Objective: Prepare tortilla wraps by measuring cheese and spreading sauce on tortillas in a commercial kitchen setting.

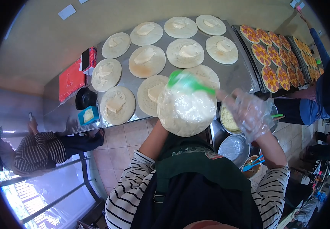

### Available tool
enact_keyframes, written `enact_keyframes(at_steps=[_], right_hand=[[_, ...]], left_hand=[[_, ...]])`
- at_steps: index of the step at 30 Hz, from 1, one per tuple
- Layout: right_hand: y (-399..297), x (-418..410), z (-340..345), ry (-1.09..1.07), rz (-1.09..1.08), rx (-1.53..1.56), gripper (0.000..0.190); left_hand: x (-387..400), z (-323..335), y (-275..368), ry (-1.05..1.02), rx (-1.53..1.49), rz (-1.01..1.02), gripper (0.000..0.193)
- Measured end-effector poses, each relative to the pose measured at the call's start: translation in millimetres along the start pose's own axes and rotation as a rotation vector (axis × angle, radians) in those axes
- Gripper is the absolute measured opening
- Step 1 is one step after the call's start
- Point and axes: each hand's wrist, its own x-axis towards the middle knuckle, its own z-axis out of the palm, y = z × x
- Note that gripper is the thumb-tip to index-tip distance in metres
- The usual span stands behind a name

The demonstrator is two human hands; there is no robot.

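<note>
In front of my chest is a round bowl [186, 113] of glossy white contents, perhaps a creamy spread. My left forearm runs up behind it; the left hand is hidden there, apparently holding it. My right hand [246, 114], in a clear plastic glove, grips a green spatula [192, 84] whose blurred head is over the bowl's far rim. Beyond are several flat dough rounds [147, 61] on a metal table [179, 68], many bearing a dollop of pale spread. One dough round [150, 94] is partly covered by the bowl.
Right of the table, topped pizzas [260, 54] lie on trays. Near my right arm are a bowl of grated cheese [229, 120], a metal bowl [233, 150] and blue utensils [252, 164] in sauce. A black bowl [85, 98] and blue container [88, 116] stand left. People stand on both sides.
</note>
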Motion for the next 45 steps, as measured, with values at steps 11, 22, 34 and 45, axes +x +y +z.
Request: enact_keyframes(at_steps=[11, 22, 34, 45], right_hand=[[2, 6, -14, -0.01, -0.082, -0.205, 0.053], [3, 19, -13, 0.027, -0.231, -0.151, 0.043], [-12, 13, -6, 0.048, -0.349, -0.111, 0.044], [24, -19, 53, 0.039, 0.138, 0.096, 0.045]], left_hand=[[10, -16, 3, -0.08, 0.163, 0.075, 0.044], [17, -16, 6, -0.09, 0.076, -0.009, 0.05], [27, -11, 4, -0.039, 0.229, -0.045, 0.053], [10, -11, 7, -0.016, 0.147, 0.061, 0.057]])
